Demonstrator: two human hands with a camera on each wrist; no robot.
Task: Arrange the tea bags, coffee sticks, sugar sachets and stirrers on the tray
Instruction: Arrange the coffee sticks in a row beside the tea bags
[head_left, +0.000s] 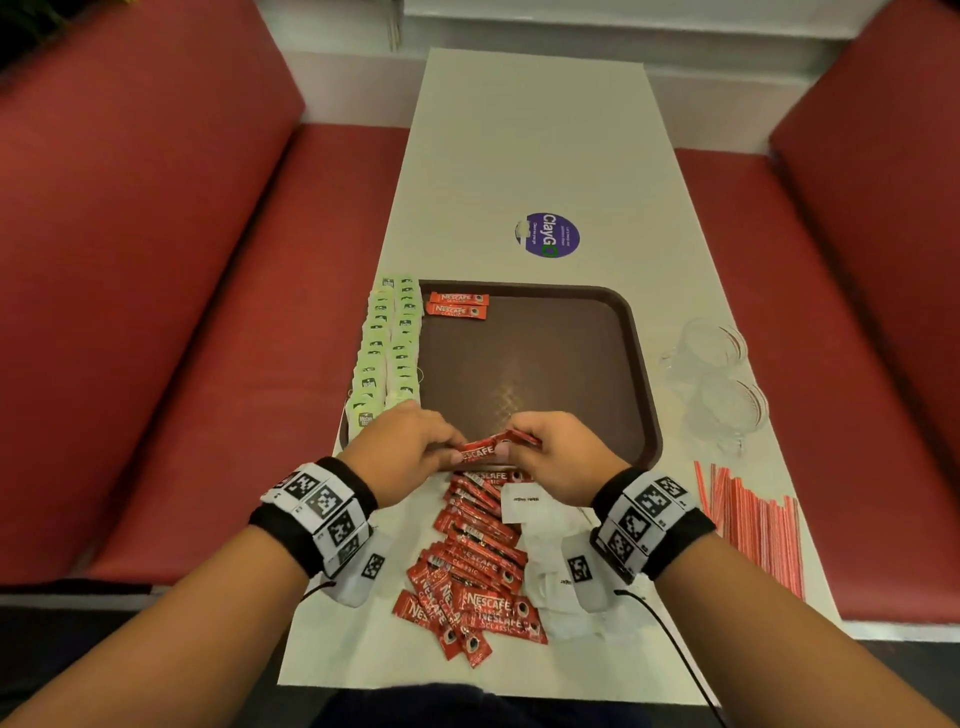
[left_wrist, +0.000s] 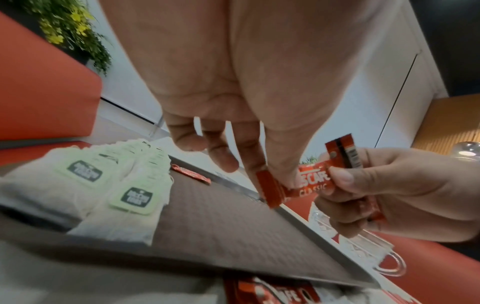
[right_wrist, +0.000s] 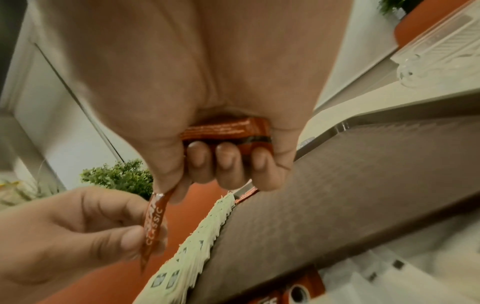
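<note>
Red coffee sticks (head_left: 485, 451), pinched between left hand (head_left: 400, 454) and right hand (head_left: 563, 457) over near edge of brown tray (head_left: 613, 332); two laid far-left, tea bags (head_left: 387, 348) along left side.

From the head we look down the table (head_left: 530, 130); both close wrist views look up, sharing the tray (left_wrist: 233, 236).

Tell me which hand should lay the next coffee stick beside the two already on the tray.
Left, probably. The left hand pinches one coffee stick and is nearer the placed pair at the tray's far left. The right hand grips a bundle.
</note>
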